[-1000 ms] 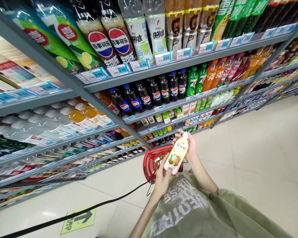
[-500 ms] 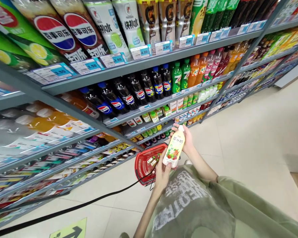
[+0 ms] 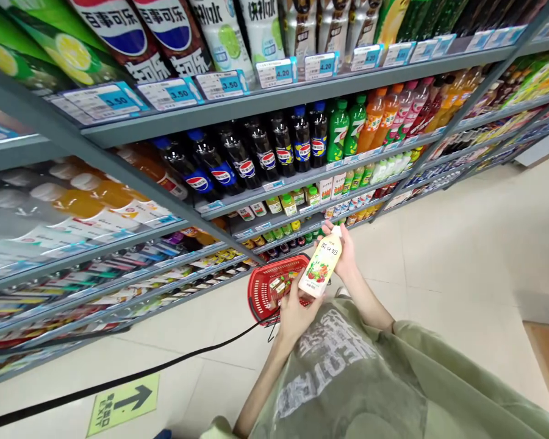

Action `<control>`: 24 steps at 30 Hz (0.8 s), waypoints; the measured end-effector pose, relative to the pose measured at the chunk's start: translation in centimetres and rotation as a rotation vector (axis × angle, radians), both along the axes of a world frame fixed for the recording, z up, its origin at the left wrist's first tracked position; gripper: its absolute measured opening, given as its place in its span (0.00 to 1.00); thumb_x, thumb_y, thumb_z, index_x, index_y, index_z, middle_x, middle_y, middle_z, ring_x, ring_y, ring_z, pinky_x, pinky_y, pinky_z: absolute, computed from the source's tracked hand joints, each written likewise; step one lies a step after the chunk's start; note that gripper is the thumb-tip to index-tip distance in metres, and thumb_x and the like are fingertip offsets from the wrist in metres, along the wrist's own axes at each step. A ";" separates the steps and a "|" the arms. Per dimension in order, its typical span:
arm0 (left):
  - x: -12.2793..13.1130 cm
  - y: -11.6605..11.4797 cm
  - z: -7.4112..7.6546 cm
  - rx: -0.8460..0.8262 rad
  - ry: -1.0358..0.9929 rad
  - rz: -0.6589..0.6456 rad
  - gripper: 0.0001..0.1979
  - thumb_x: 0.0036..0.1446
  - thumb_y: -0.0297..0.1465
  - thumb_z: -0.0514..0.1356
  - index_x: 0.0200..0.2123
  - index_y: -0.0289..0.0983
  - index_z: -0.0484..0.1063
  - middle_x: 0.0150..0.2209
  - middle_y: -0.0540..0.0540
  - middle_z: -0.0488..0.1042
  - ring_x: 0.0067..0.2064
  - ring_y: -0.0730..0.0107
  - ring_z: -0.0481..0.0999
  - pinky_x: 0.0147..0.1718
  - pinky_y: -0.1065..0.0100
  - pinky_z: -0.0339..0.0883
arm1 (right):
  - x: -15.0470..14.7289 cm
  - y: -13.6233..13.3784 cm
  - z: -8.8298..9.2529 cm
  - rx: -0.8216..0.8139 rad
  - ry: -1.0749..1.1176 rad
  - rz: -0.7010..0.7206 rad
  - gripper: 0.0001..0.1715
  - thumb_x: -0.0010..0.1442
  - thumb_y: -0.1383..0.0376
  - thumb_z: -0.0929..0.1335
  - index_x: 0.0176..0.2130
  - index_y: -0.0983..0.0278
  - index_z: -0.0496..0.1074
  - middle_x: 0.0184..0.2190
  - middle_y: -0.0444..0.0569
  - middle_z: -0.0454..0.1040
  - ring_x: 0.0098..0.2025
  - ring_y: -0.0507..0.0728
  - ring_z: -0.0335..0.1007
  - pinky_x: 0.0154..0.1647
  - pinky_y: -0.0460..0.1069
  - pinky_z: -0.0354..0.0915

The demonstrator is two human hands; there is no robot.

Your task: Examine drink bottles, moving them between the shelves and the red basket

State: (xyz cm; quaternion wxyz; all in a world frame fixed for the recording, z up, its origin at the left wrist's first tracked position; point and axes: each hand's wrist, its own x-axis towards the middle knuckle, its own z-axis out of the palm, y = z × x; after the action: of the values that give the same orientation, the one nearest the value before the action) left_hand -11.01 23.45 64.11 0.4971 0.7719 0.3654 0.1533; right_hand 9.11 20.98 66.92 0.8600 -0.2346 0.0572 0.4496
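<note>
Both my hands hold a small cream-coloured drink bottle (image 3: 322,266) with fruit pictures on its label. My left hand (image 3: 295,312) grips its bottom end, fingers curled round it. My right hand (image 3: 345,255) wraps the top end from behind, near the white cap. The bottle is tilted, cap pointing up and away from me, in front of my green T-shirt. Just beyond it on the floor stands a red plastic shopping basket (image 3: 261,290) with a few small items inside.
Long grey shelves (image 3: 274,97) packed with cola, soda and juice bottles run along the left and ahead. A black cord (image 3: 165,366) trails over the tiled floor to the basket. A green arrow sticker (image 3: 123,403) lies on the floor at bottom left.
The view has shifted a little, so shelves and basket sit differently in frame. Both hands keep the same grip on the bottle, which stays in front of my chest.
</note>
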 end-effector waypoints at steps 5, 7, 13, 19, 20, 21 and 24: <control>-2.3 0.9 -0.5 0.100 -0.026 0.055 0.39 0.52 0.44 0.73 0.63 0.35 0.70 0.20 0.55 0.76 0.22 0.65 0.77 0.34 0.65 0.72 | -2.1 1.2 -0.3 0.036 -0.008 0.072 0.16 0.71 0.55 0.64 0.50 0.60 0.74 0.38 0.45 0.84 0.33 0.55 0.80 0.39 0.52 0.78; -2.8 1.2 -0.7 0.085 -0.034 0.079 0.39 0.49 0.45 0.74 0.61 0.35 0.72 0.17 0.58 0.71 0.20 0.68 0.72 0.31 0.66 0.70 | -2.5 1.4 -0.3 0.027 -0.013 0.087 0.16 0.70 0.55 0.64 0.51 0.60 0.74 0.39 0.45 0.84 0.33 0.56 0.80 0.39 0.52 0.77; -2.6 1.3 -2.0 -0.114 -0.072 0.097 0.30 0.41 0.48 0.77 0.43 0.35 0.78 0.16 0.59 0.65 0.18 0.74 0.62 0.22 0.71 0.59 | -2.1 1.1 -0.4 0.042 -0.014 0.055 0.15 0.69 0.57 0.65 0.50 0.61 0.73 0.35 0.45 0.83 0.33 0.58 0.81 0.39 0.55 0.78; -0.4 0.6 -2.5 -0.262 -0.126 0.046 0.22 0.42 0.47 0.73 0.26 0.37 0.71 0.16 0.54 0.67 0.18 0.74 0.64 0.20 0.71 0.55 | 0.4 -0.2 -0.9 0.030 -0.013 0.062 0.12 0.69 0.58 0.66 0.45 0.62 0.73 0.26 0.43 0.80 0.30 0.59 0.81 0.40 0.56 0.79; 0.1 0.4 -2.3 -0.249 -0.111 0.030 0.21 0.42 0.47 0.72 0.24 0.37 0.70 0.16 0.54 0.66 0.18 0.73 0.63 0.20 0.71 0.54 | 1.0 -0.6 -0.9 0.032 -0.026 0.064 0.12 0.69 0.58 0.65 0.45 0.62 0.73 0.26 0.43 0.80 0.30 0.59 0.81 0.39 0.56 0.79; 0.6 0.2 -2.2 -0.229 -0.098 0.006 0.21 0.42 0.47 0.72 0.22 0.38 0.69 0.15 0.53 0.65 0.18 0.73 0.63 0.20 0.71 0.54 | 1.5 -0.9 -0.9 0.037 -0.042 0.073 0.12 0.69 0.58 0.65 0.45 0.63 0.73 0.27 0.44 0.81 0.30 0.59 0.81 0.39 0.56 0.79; 2.1 -0.5 -1.7 -0.165 -0.078 -0.084 0.24 0.41 0.48 0.71 0.16 0.38 0.66 0.13 0.52 0.65 0.18 0.74 0.61 0.21 0.70 0.54 | 2.7 -1.8 -0.5 0.049 -0.077 0.118 0.14 0.71 0.59 0.63 0.47 0.64 0.73 0.30 0.47 0.83 0.31 0.59 0.82 0.38 0.56 0.79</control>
State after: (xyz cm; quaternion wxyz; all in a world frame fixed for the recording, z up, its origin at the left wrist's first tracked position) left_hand -8.93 22.92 62.38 0.5789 0.7363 0.3246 0.1317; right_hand 11.84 19.15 66.41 0.8390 -0.2337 -0.0011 0.4914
